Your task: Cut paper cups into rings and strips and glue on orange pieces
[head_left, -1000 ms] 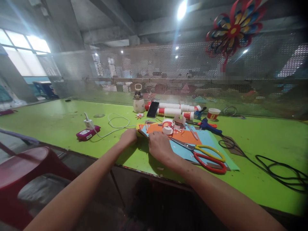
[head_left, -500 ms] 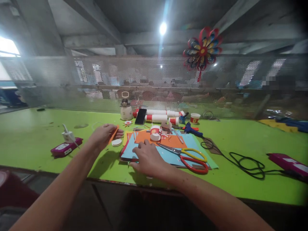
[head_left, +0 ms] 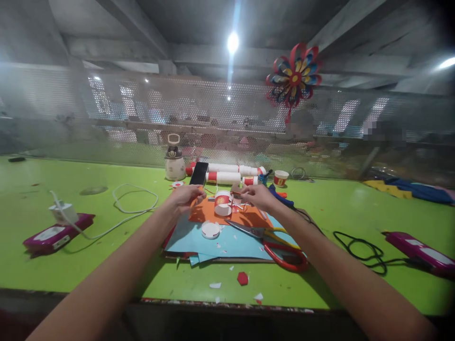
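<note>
My left hand [head_left: 187,196] is closed on a narrow piece of orange paper [head_left: 194,202] beside the paper stack. My right hand [head_left: 259,196] pinches something thin above the paper scraps; the fingertips hide most of it. Between them a red-and-white paper cup [head_left: 223,202] lies on its side on an orange sheet [head_left: 202,215]. A white round disc [head_left: 211,230] rests on the light blue sheet [head_left: 185,241] beneath. Large scissors [head_left: 282,257] with red and yellow handles lie partly open under my right forearm.
Behind are a phone [head_left: 199,174], a white bottle [head_left: 175,166], stacked paper cups [head_left: 223,178] and an upright cup [head_left: 280,178]. Magenta power strips lie left [head_left: 59,233] and right [head_left: 421,251], with loose cables. A red hexagonal scrap [head_left: 242,278] sits near the front edge.
My right hand has moved from the blue sheet up to the scraps, its fingers now pinched. The white disc has shifted from beside the stack onto the blue sheet. The view has also shifted.
</note>
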A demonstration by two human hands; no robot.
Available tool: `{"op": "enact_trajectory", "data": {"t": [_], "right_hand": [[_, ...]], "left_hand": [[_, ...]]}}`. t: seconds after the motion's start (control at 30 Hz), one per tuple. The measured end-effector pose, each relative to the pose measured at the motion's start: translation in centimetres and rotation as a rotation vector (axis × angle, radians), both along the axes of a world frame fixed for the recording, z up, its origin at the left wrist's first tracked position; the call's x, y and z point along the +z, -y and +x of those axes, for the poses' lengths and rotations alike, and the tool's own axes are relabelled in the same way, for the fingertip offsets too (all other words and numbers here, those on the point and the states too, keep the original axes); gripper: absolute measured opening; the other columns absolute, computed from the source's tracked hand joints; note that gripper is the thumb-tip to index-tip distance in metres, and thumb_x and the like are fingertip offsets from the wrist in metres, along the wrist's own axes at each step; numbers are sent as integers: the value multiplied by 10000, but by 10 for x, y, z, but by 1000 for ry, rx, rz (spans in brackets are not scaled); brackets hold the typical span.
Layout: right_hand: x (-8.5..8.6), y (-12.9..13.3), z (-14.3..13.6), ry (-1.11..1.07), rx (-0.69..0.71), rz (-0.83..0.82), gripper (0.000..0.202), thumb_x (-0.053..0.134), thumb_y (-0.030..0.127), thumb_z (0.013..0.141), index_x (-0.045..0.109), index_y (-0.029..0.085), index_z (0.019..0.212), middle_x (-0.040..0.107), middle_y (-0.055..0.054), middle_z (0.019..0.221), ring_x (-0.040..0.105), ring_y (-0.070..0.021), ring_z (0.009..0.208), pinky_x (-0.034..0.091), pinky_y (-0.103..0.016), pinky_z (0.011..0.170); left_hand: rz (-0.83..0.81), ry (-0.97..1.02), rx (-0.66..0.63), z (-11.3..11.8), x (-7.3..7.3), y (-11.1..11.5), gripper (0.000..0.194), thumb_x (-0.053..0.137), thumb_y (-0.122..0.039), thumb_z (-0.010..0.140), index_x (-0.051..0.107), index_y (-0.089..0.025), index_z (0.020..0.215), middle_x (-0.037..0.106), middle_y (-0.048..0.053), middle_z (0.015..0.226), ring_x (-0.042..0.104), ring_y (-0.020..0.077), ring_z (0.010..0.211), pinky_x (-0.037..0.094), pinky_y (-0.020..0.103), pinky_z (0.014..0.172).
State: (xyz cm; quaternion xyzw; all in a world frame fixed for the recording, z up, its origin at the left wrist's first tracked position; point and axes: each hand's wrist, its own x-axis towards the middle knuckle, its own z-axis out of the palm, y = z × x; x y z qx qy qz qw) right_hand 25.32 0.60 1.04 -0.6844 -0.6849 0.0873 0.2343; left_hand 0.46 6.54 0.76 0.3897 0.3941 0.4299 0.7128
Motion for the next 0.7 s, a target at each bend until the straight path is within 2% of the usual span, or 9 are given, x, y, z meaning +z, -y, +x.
{"op": "enact_trajectory", "data": {"t": [0.07,0.13,0.17,0.2,0.27,0.37,0.53,0.7], "right_hand": [[2,-7,1,-26,-5,11,254,586,314,931,609,156,1130,646,-60,1110,654,-196,903,557,-380,759],[7,-13,6,-31,-28,25,260,589,319,929,611,155,1129,644,-60,1116,652,-203,913,555,-383,762],[9,-16,10,-28,-43,28,263,591,320,927,612,153,1128,644,-59,1116,651,-205,914,555,-383,761],[11,-18,14,-21,-58,29,263,593,321,925,613,152,1125,644,-57,1113,652,-206,912,555,-381,758],[15,-20,23,-4,-86,25,262,596,322,923,616,149,1119,646,-54,1104,653,-206,903,557,-376,749],[20,-18,36,26,-124,19,259,596,325,923,619,147,1109,650,-50,1090,655,-204,891,558,-371,741],[22,-14,59,58,-195,10,262,594,325,924,619,150,1116,649,-52,1102,655,-202,893,558,-370,742],[13,-31,61,69,-230,-13,289,598,322,921,602,158,1159,628,-64,1162,644,-220,946,551,-395,778]], "left_hand": [[17,2,20,-4,1,-5,331,571,-329,907,560,-153,1187,599,92,1164,619,207,960,542,405,798],[49,8,62,-13,0,-9,257,566,-296,911,581,-134,1110,629,62,1010,625,147,785,548,305,657],[65,12,89,-19,0,-11,178,557,-236,910,590,-118,1040,620,27,866,578,96,628,497,221,526],[84,18,121,-24,-1,-12,107,527,-124,885,591,-96,966,570,-6,711,481,51,478,387,152,400],[112,30,173,-33,-2,-14,139,483,-20,800,579,-87,874,475,-46,565,343,20,359,210,122,296],[142,47,224,-41,-4,-15,148,474,-26,722,565,-93,817,462,-49,526,325,18,331,172,121,275],[181,30,240,-41,-5,-13,110,571,-153,702,579,-106,800,478,-57,506,326,17,323,173,124,280],[224,-60,192,-33,-9,-7,205,676,-240,649,597,-114,790,491,-61,475,314,18,328,160,126,307]]}}
